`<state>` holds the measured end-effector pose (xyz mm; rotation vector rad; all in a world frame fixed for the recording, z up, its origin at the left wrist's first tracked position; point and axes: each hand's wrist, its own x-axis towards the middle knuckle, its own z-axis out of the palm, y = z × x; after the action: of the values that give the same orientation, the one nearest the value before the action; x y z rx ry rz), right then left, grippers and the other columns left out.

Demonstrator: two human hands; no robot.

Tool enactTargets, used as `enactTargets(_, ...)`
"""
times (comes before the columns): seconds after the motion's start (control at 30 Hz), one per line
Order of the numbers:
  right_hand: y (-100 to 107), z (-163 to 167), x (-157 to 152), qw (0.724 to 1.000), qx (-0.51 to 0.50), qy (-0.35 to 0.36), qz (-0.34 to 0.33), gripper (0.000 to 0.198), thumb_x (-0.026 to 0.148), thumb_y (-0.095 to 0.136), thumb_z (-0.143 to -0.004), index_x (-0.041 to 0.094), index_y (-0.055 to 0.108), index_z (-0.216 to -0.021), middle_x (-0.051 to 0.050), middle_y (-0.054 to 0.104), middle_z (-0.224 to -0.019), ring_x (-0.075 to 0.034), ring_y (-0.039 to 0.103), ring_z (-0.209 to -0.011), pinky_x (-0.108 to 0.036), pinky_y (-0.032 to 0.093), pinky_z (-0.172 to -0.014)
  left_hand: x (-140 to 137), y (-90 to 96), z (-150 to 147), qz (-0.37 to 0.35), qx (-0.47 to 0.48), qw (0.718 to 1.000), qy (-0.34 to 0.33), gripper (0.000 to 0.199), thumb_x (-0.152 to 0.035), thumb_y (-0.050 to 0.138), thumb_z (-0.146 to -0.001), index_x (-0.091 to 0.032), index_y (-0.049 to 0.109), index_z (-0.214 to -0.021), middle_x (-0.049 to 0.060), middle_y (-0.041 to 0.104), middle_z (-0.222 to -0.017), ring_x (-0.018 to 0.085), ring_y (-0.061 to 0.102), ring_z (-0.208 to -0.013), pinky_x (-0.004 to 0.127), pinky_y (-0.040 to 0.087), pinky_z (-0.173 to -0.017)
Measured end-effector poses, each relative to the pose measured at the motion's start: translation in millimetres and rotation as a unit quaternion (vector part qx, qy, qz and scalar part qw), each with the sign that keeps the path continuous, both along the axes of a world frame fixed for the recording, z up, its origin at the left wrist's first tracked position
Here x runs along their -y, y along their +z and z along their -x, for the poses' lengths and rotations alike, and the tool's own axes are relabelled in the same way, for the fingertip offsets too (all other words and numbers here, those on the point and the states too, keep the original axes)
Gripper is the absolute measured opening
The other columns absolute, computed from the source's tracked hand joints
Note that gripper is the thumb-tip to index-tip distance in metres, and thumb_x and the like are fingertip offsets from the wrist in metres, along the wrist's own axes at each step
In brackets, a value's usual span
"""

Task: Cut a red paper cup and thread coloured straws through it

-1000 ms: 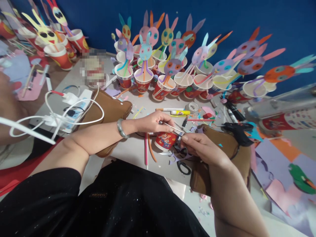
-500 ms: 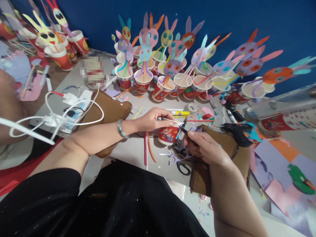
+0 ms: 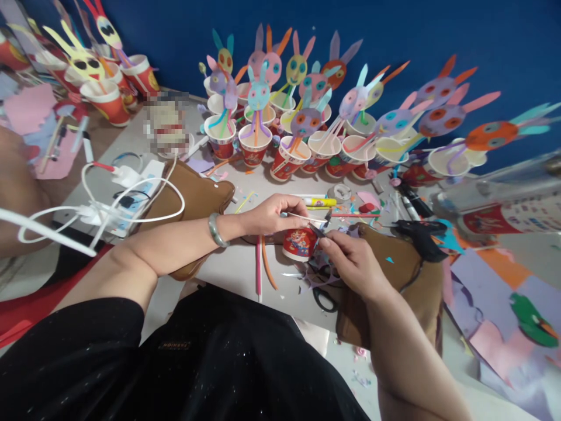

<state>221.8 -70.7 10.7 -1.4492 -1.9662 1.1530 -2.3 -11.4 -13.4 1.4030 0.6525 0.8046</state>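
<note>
My left hand [image 3: 280,215], with a bangle at the wrist, is closed in a pinch on a thin white strip [image 3: 307,217]. The strip reaches right, above a red printed paper cup [image 3: 300,242] that stands upright on the table. My right hand [image 3: 350,257] is closed around a slim dark tool [image 3: 317,230], its tip near the cup's rim and my left fingertips; its exact kind is unclear. Black-handled scissors [image 3: 325,300] lie below, partly covered by paper scraps. A pink strip [image 3: 258,269] and an orange strip [image 3: 268,266] lie left of the cup.
Paper cups holding rabbit-faced figures [image 3: 258,96] line the blue wall. A black glue gun [image 3: 421,238] lies right, by a brown cushion [image 3: 394,292]. White cables and a power strip [image 3: 142,193] are left. A yellow marker [image 3: 319,202] lies behind the cup. Another person's arm shows far left.
My right hand has turned, and its tool has shifted left, closer to my left fingertips. A small blue scrap now shows on the brown cushion. My left hand is nearly still.
</note>
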Motion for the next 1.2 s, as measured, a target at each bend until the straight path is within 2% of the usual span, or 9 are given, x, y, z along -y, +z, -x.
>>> enactTargets(0.13,-1.7,2.0,4.0,0.992,0.080,-0.011,-0.093,0.044,0.059,0.049,-0.097,0.023,0.053,-0.073,0.002,0.044,-0.054,-0.014,0.040,-0.051,-0.029,0.033,-0.055,0.0,-0.7,-1.0,0.010,0.011,1.000,0.003,0.018,-0.028,0.075,-0.079,-0.013,0.066,-0.080,0.000,0.064,-0.079,0.009,0.057,-0.074,0.025,0.048,-0.076)
enactTargets(0.3,-8.4,2.3,6.5,0.978,0.146,-0.036,-0.146,0.035,0.051,0.048,-0.097,0.024,0.054,-0.076,-0.001,0.052,-0.055,-0.017,0.047,-0.051,-0.030,0.033,-0.057,0.2,-1.3,-1.0,0.009,0.012,1.000,0.005,0.016,-0.026,0.073,-0.082,-0.012,0.066,-0.081,0.000,0.064,-0.079,0.008,0.057,-0.074,0.024,0.048,-0.075)
enactTargets(0.47,-10.7,3.1,7.0,0.966,0.181,-0.037,-0.179,0.036,0.052,0.046,-0.098,0.023,0.056,-0.079,-0.003,0.055,-0.056,-0.018,0.049,-0.052,-0.030,0.032,-0.057,-0.1,-4.3,-0.6,0.002,0.018,1.000,0.003,0.013,-0.023,0.074,-0.081,-0.012,0.067,-0.083,0.001,0.066,-0.080,0.008,0.058,-0.074,0.024,0.048,-0.075)
enactTargets(0.67,-11.4,2.5,8.9,0.948,0.215,-0.030,-0.231,0.040,0.051,0.043,-0.101,0.021,0.060,-0.080,-0.006,0.060,-0.058,-0.019,0.051,-0.052,-0.030,0.030,-0.056,0.8,-4.3,-1.3,0.029,0.019,0.999,-0.004,0.015,-0.023,0.075,-0.080,-0.012,0.067,-0.083,0.001,0.066,-0.079,0.008,0.058,-0.074,0.024,0.048,-0.075)
enactTargets(0.97,-16.7,1.3,6.7,0.917,0.231,-0.016,-0.326,0.044,0.048,0.040,-0.104,0.020,0.060,-0.077,-0.002,0.056,-0.052,-0.015,0.049,-0.046,-0.026,0.029,-0.050,2.4,-5.0,-2.2,0.029,0.032,0.999,0.000,0.019,-0.026,0.077,-0.080,-0.011,0.067,-0.084,0.001,0.065,-0.080,0.009,0.059,-0.075,0.023,0.048,-0.074)
enactTargets(1.2,-16.3,1.2,6.7,0.915,0.227,-0.009,-0.334,0.042,0.044,0.040,-0.105,0.019,0.060,-0.077,-0.001,0.056,-0.052,-0.014,0.048,-0.045,-0.026,0.030,-0.049,3.6,-3.1,-2.3,0.027,0.035,0.999,0.002,0.016,-0.024,0.075,-0.080,-0.012,0.066,-0.083,0.001,0.065,-0.079,0.008,0.058,-0.074,0.024,0.048,-0.074)
